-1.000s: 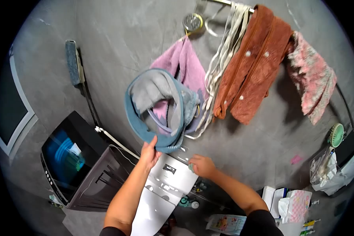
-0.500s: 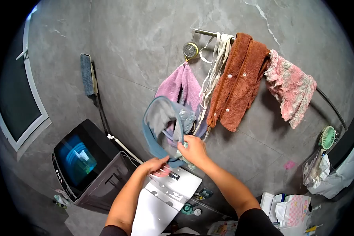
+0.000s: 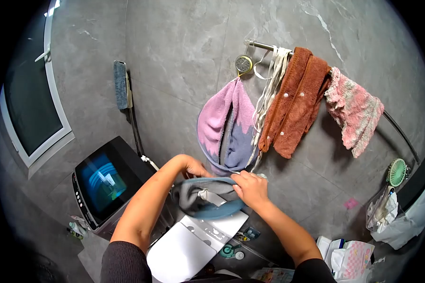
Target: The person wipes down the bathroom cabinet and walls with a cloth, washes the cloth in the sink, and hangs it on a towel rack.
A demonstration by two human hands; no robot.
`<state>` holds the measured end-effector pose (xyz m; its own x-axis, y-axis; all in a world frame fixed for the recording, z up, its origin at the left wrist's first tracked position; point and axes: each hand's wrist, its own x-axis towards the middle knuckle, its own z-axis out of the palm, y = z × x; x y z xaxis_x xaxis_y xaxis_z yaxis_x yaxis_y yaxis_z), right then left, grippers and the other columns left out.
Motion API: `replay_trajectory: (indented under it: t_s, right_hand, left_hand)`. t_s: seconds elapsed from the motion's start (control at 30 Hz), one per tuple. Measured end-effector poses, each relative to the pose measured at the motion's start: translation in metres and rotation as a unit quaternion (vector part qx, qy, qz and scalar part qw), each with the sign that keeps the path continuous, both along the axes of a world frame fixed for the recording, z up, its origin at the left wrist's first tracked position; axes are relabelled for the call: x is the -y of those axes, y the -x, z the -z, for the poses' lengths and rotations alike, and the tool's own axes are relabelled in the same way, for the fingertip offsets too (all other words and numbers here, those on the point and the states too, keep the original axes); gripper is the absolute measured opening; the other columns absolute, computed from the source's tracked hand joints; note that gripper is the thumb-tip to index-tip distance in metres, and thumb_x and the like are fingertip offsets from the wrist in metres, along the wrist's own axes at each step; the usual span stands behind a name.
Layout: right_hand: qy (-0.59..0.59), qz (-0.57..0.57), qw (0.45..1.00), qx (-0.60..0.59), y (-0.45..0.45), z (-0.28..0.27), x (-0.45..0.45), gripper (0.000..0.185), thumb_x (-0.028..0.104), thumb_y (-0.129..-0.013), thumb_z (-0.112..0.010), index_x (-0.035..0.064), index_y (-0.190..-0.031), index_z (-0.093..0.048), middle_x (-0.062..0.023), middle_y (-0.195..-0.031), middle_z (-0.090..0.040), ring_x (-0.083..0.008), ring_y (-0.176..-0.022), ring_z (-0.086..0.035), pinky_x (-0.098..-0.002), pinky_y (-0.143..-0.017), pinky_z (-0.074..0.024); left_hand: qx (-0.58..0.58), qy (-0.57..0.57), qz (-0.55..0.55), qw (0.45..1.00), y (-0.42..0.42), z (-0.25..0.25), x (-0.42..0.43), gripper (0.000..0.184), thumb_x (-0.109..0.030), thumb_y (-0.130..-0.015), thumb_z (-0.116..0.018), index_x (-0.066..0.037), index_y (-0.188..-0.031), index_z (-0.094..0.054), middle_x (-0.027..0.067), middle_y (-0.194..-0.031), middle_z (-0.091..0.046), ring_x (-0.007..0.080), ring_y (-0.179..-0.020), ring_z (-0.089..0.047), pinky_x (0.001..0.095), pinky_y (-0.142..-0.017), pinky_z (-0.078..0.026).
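A blue-rimmed fabric ring with grey plush lining (image 3: 217, 211) hangs tilted below my hands, over the back of the white toilet (image 3: 179, 252). My left hand (image 3: 196, 167) is at its upper left edge; its fingertips are partly hidden and blurred. My right hand (image 3: 251, 187) is closed on the rim at the upper right. A small pale green item shows beside the right fingers. A white tag lies inside the ring. Just above, a pink and purple cloth ring (image 3: 241, 127) hangs on the wall.
Brown towel (image 3: 295, 104), white straps (image 3: 272, 85) and pink fluffy cloth (image 3: 354, 111) hang on a wall rail. A washing machine (image 3: 106, 181) stands left, with a flat mop (image 3: 121, 85) behind. Tissue packs (image 3: 349, 259), a bag (image 3: 403, 217) and a green fan (image 3: 397, 172) are at right.
The blue ring has dropped lower and tipped flatter, uncovering the pink and purple cloth. My left hand moved up from its lower edge to its upper left; my right hand came onto the rim.
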<state>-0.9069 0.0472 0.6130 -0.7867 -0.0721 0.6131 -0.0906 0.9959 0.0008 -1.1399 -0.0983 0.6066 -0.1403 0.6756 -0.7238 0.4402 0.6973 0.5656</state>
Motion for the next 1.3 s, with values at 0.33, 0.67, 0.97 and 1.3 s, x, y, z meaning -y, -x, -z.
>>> replay_trajectory:
  t_s: [0.33, 0.67, 0.97, 1.3]
  right_hand:
    - [-0.037, 0.029, 0.999, 0.006, -0.027, -0.012, -0.011, 0.029, 0.021, -0.070, -0.077, 0.0189, -0.094, -0.061, -0.0010, -0.081, -0.054, -0.0219, -0.074, -0.064, -0.0389, -0.059, -0.0519]
    - [0.238, -0.100, 0.953, 0.157, -0.029, -0.054, -0.009, 0.060, 0.040, -0.079, -0.077, 0.0101, -0.128, -0.061, -0.0182, -0.113, -0.068, -0.0346, -0.101, -0.067, -0.0398, -0.084, -0.0524]
    - [0.397, -0.198, 0.888, 0.123, 0.038, -0.082, 0.000, 0.028, 0.024, -0.086, -0.074, -0.0001, -0.101, -0.072, -0.0089, -0.087, -0.073, -0.0083, -0.084, -0.062, -0.0289, -0.076, -0.0495]
    - [0.251, -0.193, 0.934, -0.168, 0.089, -0.137, 0.002, 0.009, 0.009, -0.084, -0.067, 0.0037, -0.089, -0.061, -0.0073, -0.077, -0.066, -0.0171, -0.064, -0.060, -0.0339, -0.064, -0.0471]
  left_hand:
    - [0.365, -0.124, -0.103, 0.917, -0.040, 0.029, 0.044, 0.055, -0.050, -0.095, -0.057, -0.003, -0.122, -0.061, 0.0069, -0.099, -0.071, 0.0143, -0.085, -0.071, 0.0282, -0.072, -0.061]
    - [-0.187, -0.551, -0.015, 0.813, -0.077, -0.047, 0.043, 0.016, -0.012, -0.088, -0.072, -0.001, -0.098, -0.067, -0.0024, -0.083, -0.065, 0.0070, -0.075, -0.056, 0.0262, -0.071, -0.047]
    - [0.046, -0.589, -0.069, 0.804, -0.083, -0.100, 0.046, 0.027, -0.006, -0.089, -0.069, 0.000, -0.115, -0.063, 0.0005, -0.098, -0.067, 0.0080, -0.087, -0.060, 0.0241, -0.080, -0.048]
    - [-0.327, -0.664, -0.084, 0.668, -0.012, -0.149, 0.018, 0.009, 0.001, -0.087, -0.064, 0.002, -0.094, -0.069, 0.0045, -0.091, -0.066, 0.0126, -0.082, -0.062, 0.0273, -0.075, -0.051]
